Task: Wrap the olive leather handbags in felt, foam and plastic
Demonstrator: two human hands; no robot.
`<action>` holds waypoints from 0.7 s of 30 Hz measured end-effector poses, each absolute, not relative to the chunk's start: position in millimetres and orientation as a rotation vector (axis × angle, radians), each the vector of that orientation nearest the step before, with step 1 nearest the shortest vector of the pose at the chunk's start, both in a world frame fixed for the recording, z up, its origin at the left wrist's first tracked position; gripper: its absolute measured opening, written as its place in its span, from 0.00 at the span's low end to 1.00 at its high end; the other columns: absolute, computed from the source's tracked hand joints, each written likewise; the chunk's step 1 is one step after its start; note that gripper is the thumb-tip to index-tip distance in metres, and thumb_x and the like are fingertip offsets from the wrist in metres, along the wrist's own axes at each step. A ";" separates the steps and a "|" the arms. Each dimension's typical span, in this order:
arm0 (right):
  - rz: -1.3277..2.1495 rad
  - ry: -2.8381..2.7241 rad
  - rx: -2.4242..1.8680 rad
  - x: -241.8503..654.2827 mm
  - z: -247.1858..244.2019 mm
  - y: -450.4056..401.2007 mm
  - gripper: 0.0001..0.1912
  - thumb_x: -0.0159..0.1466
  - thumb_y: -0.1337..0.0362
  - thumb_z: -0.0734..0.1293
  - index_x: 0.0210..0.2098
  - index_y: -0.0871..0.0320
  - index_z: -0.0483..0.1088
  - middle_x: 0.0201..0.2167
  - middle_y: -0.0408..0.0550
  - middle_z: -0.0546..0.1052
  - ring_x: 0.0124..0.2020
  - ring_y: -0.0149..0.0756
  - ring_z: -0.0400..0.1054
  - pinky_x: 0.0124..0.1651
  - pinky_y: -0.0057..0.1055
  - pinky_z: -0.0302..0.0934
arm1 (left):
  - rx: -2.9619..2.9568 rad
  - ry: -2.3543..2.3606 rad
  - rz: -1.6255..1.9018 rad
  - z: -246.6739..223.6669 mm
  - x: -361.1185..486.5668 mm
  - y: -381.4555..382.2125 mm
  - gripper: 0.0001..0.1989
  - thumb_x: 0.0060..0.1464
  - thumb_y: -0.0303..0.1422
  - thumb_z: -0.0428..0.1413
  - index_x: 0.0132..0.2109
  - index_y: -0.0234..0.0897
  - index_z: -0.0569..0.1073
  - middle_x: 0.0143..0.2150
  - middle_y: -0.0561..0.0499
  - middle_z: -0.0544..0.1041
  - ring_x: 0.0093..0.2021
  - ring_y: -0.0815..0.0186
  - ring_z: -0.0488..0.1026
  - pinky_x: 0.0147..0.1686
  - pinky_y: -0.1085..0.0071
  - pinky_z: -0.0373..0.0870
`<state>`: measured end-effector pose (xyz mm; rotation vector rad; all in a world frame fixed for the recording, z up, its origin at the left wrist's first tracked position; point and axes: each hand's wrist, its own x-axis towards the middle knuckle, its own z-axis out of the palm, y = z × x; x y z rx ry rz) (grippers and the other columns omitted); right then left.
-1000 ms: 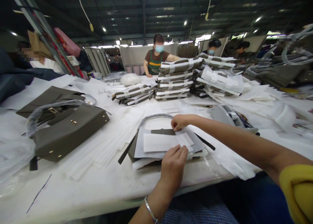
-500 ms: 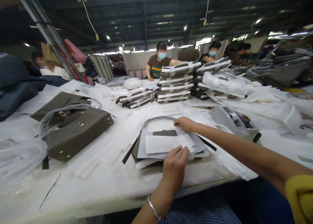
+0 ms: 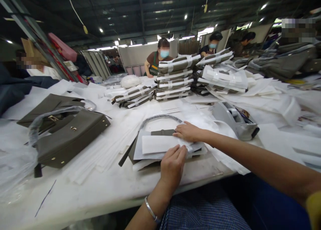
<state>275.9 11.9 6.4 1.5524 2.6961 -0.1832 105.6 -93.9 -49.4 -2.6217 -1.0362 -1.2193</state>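
Note:
An olive handbag (image 3: 130, 149) lies in front of me, its wrapped handle (image 3: 160, 117) arching away. Grey-white paper (image 3: 138, 146) and a white foam strip (image 3: 156, 144) cover its front. My left hand (image 3: 173, 164), with a silver bangle on the wrist, is bent with its fingertips pinching clear film at the strip's right end. From the right reaches my right hand (image 3: 188, 132), its fingers stretched out and lying on the film and the bag's upper right part.
Another olive bag (image 3: 72, 138) lies left. Behind are a stack of wrapped bags (image 3: 174, 77) and a masked person (image 3: 155, 61). A grey tape dispenser (image 3: 234, 119) stands right. White sheets (image 3: 105, 143) cover much of the table (image 3: 75, 193).
My right hand has moved from the handle's right base down onto the film, its fingers now flatter. My left hand stays at the strip's end. The view has shifted slightly.

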 end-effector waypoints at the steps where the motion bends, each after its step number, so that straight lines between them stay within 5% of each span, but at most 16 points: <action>1: -0.208 2.687 1.556 275.7 8.5 17.4 0.22 0.72 0.53 0.55 0.44 0.59 0.77 0.48 0.58 0.79 0.53 0.48 0.70 0.60 0.47 0.54 | -2.624 -1.032 -1.213 -48.8 105.3 -94.0 0.15 0.62 0.24 0.54 0.54 0.39 0.72 0.50 0.50 0.81 0.53 0.58 0.76 0.52 0.60 0.76; 4: -0.257 2.686 1.586 276.1 17.7 23.4 0.23 0.72 0.51 0.55 0.43 0.56 0.78 0.49 0.56 0.79 0.54 0.48 0.71 0.59 0.46 0.56 | -2.639 -1.021 -1.192 -47.5 104.5 -93.4 0.16 0.61 0.24 0.54 0.55 0.39 0.72 0.52 0.51 0.80 0.54 0.58 0.75 0.53 0.60 0.75; 10: -0.190 2.948 1.631 289.9 7.8 -45.3 0.24 0.73 0.51 0.53 0.61 0.54 0.66 0.62 0.53 0.69 0.65 0.44 0.60 0.69 0.54 0.40 | -2.844 -1.009 -1.171 -34.0 92.5 -92.6 0.16 0.61 0.25 0.55 0.55 0.40 0.71 0.57 0.50 0.76 0.57 0.62 0.72 0.59 0.64 0.71; 14: 0.002 3.103 1.500 304.7 -19.3 -93.3 0.35 0.66 0.50 0.64 0.68 0.54 0.55 0.68 0.54 0.60 0.70 0.48 0.51 0.70 0.54 0.40 | -2.824 -0.962 -1.125 -12.2 59.3 -92.7 0.13 0.63 0.29 0.54 0.55 0.39 0.71 0.63 0.47 0.70 0.61 0.63 0.68 0.60 0.66 0.69; 17: 0.168 3.121 1.428 313.9 -28.9 -94.1 0.40 0.62 0.61 0.70 0.70 0.53 0.51 0.69 0.53 0.58 0.70 0.49 0.49 0.71 0.55 0.37 | -2.696 -0.948 -0.770 4.2 26.9 -89.8 0.23 0.61 0.30 0.57 0.62 0.38 0.66 0.66 0.45 0.67 0.66 0.57 0.62 0.64 0.57 0.64; 21: 0.259 3.116 1.494 321.9 -25.9 -75.9 0.36 0.61 0.74 0.64 0.67 0.51 0.57 0.66 0.51 0.64 0.67 0.47 0.57 0.70 0.56 0.41 | -2.574 -0.959 -0.372 8.1 -2.0 -82.1 0.35 0.58 0.27 0.60 0.69 0.37 0.56 0.69 0.42 0.62 0.68 0.54 0.58 0.65 0.53 0.62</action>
